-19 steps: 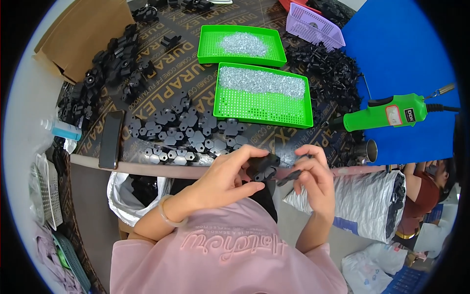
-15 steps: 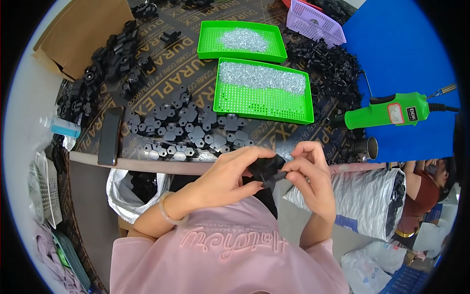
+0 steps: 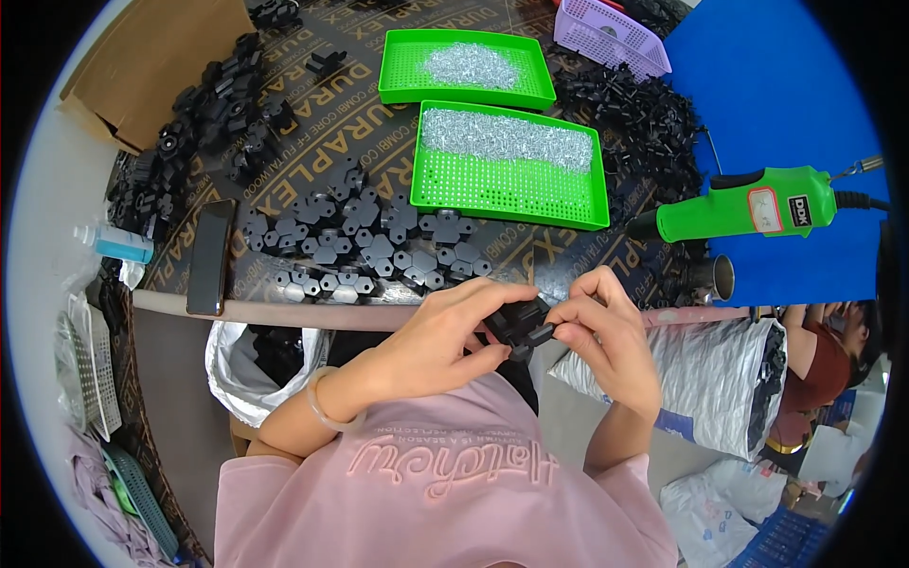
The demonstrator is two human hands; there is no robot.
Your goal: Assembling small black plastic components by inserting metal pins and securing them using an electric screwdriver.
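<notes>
Just over the table's front edge, my left hand point(image 3: 453, 331) is closed around a black plastic part point(image 3: 516, 320), thumb below and fingers above. My right hand point(image 3: 606, 331) pinches a small black piece point(image 3: 538, 335) at the right side of that part. Whether the two are joined or only touching, I cannot tell. Flat black plastic parts point(image 3: 379, 254) with rounded lobes and holes lie in a cluster beyond my left hand. Two green perforated trays point(image 3: 511, 206) with small silvery metal pieces point(image 3: 507, 139) stand farther back.
A green electric screwdriver point(image 3: 748, 206) hangs at the right, above a metal cup point(image 3: 712, 278). Heaps of black parts point(image 3: 644, 123) flank the trays, with a purple basket point(image 3: 611, 43) behind. A phone point(image 3: 211, 257) and a cardboard box point(image 3: 156, 71) are leftward. Another person point(image 3: 822, 364) sits far right.
My right hand has shifted slightly right, its fingers drawn closer together on the small black piece. The black part in my left hand has tilted a little.
</notes>
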